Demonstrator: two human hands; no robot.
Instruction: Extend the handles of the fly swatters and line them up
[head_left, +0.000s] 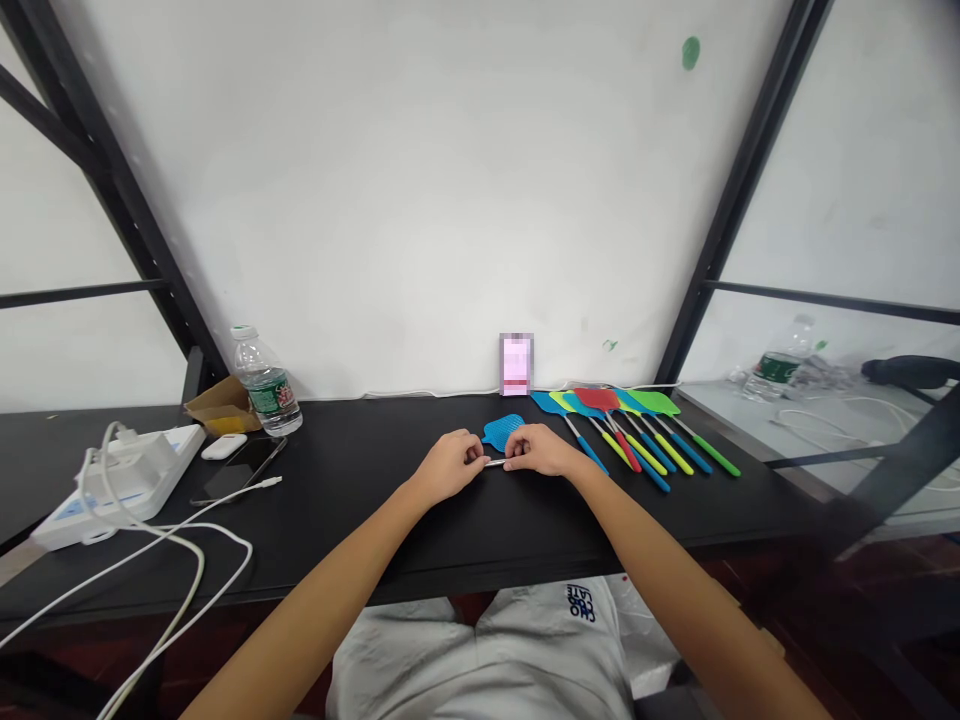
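My left hand (454,464) and my right hand (541,450) meet low over the black table, each with thumb and fingers pinched together. Between the fingertips runs a short, thin silver metal rod (495,463), gripped at both ends. Just beyond it lies a blue fly swatter head (502,432), partly covered by my right hand. Whether rod and head are joined is hidden. To the right, several fly swatters (600,398) in blue, red, yellow-green and green lie fanned out, heads toward the wall and handles toward me.
A phone (516,365) leans upright on the white wall. At left are a water bottle (268,385), a cardboard box (223,405), a white case (223,447), a dark phone (238,470) and a power strip (124,485) with loose white cables (196,570). Black metal posts (739,190) flank the table.
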